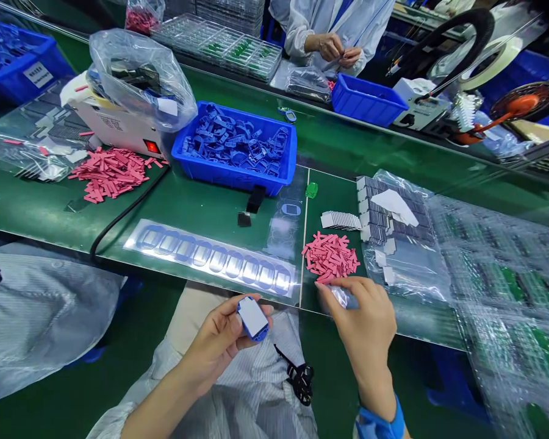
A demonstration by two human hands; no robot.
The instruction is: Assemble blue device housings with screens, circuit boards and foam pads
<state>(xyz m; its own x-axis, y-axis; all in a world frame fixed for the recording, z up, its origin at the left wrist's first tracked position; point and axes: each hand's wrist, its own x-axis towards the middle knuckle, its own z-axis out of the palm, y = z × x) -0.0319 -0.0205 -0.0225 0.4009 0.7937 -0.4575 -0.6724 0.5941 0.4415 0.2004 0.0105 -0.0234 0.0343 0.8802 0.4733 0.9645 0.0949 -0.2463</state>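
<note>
While the left hand (215,344) grips a blue plastic frame (256,334) with a white pad (251,317), the right hand (359,320) pinches a clear plastic piece (341,297) shut between its fingers, at the green table's (333,204) near edge, just below a heap of pink strips (330,257)

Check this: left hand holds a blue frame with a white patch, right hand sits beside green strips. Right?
The strips are pink, not green, as the head view shows; the left hand holds the blue frame with its white patch, and the right hand sits beside them.
</note>
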